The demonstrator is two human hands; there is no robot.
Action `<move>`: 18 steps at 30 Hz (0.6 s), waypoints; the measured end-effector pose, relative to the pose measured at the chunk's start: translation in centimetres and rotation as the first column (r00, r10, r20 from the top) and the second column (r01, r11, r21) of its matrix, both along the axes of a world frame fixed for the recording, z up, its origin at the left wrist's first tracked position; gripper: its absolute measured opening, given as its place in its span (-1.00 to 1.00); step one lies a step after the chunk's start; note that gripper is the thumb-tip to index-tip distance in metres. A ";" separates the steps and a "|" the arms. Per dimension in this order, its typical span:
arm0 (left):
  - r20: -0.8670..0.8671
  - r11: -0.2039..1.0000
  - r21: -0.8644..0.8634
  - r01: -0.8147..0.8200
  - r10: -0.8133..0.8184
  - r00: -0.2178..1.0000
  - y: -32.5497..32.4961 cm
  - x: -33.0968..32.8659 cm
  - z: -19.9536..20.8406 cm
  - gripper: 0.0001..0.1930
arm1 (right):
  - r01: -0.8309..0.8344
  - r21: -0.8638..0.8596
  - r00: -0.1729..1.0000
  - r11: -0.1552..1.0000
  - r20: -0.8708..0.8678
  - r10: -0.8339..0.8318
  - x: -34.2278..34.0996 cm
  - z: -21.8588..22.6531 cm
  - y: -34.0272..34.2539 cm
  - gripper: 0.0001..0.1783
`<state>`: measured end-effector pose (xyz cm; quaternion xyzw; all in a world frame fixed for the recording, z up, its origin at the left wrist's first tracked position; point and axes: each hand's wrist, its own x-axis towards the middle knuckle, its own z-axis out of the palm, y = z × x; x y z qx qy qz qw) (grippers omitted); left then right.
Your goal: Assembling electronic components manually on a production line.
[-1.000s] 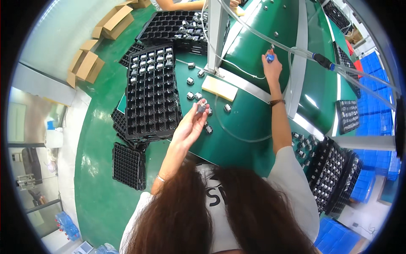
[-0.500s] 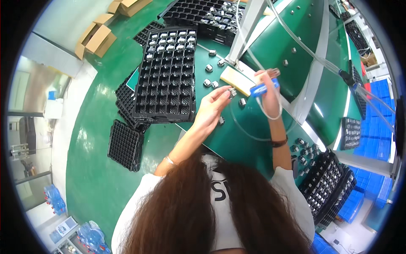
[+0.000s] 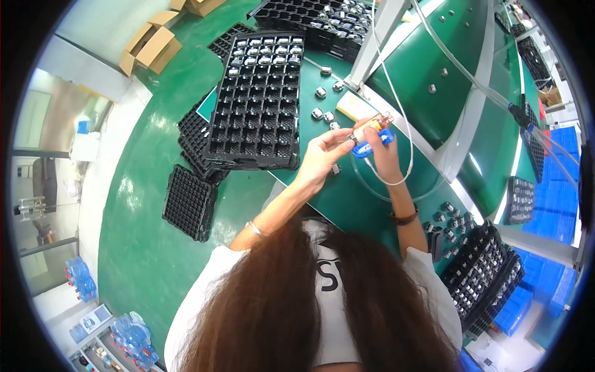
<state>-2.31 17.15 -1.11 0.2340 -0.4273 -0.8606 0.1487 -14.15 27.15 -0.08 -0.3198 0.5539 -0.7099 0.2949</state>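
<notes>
My left hand pinches a small silver metal part between thumb and fingertips. Closed around a blue-handled hand tool with a thin hose, my right hand is at the left fingertips. The tool's tip meets or nearly meets the part; fingers hide the exact contact. Beyond both hands a pale yellow block lies on the green tabletop. Similar metal parts are scattered beside it. Left of my hands is a black compartment tray, its far rows filled with silver parts.
A grey post rises beyond the block, with clear hoses crossing at right. Behind it runs a green belt. More filled black trays stand at the far edge and lower right. Empty trays sit on the floor at left.
My hands have come together: the right hand brought the blue tool left and nearer, to the metal part in my left fingers. The whole view has shifted slightly.
</notes>
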 end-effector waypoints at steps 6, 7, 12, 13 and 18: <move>-0.045 0.813 -0.557 -0.169 0.173 0.984 -6.1 0.7 2.9 -0.59 | 0.455 0.147 0.791 0.878 -0.519 -0.323 -5.3 -1.8 -1.6 -0.73; -0.048 0.728 -0.658 -0.193 0.215 0.975 -8.4 1.5 3.4 -0.64 | 0.508 0.190 0.713 0.840 -0.640 -0.286 -5.7 -2.0 -2.3 -0.71; -0.059 -0.119 -0.993 0.011 0.569 0.820 -20.7 3.5 1.6 -0.75 | 0.502 0.175 0.646 0.847 -0.727 -0.232 -6.5 -4.2 -2.6 -0.74; -0.070 -0.270 -0.956 0.114 0.587 0.807 -22.3 3.7 1.4 -0.75 | 0.507 0.174 0.645 0.844 -0.727 -0.238 -6.4 -3.9 -2.7 -0.74; 0.160 -0.243 -0.915 0.320 0.510 0.845 -27.3 4.0 0.1 -0.82 | 0.434 0.277 0.689 0.857 -0.715 -0.118 -6.0 -2.2 -1.3 -0.45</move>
